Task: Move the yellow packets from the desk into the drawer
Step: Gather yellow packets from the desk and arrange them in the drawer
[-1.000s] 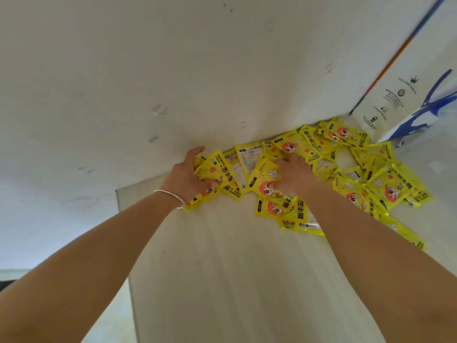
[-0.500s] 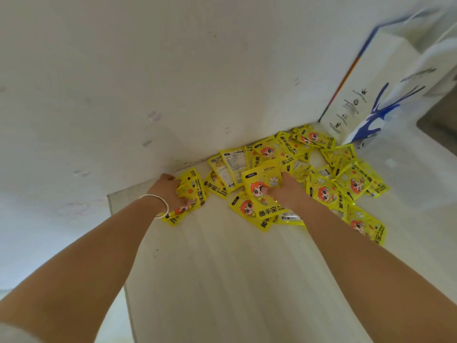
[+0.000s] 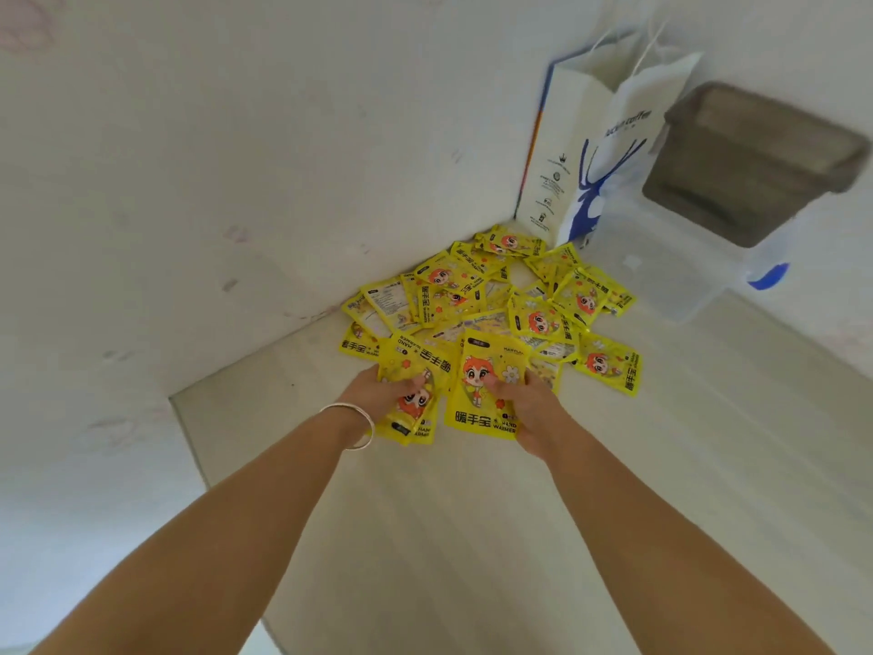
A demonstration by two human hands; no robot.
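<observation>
The left hand [image 3: 378,394] pinches a small stack of glossy yellow hand-warmer packets [image 3: 411,399], thumb on top; the right hand [image 3: 529,408] grips another yellow cartoon-printed packet [image 3: 486,385]. Both are lifted off the pale wood-grain desk [image 3: 449,536], nearer the body than half a second ago. The remaining heap of yellow packets [image 3: 500,300] lies in the corner against the white wall [image 3: 236,158] (scuffed), beside a white paper bag with a blue deer [image 3: 590,148] and a grey fabric basket [image 3: 756,163], now fully in view.

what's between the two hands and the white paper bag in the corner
In the head view, the heap of loose yellow packets covers the desk between the left hand, right hand and white paper bag.
</observation>
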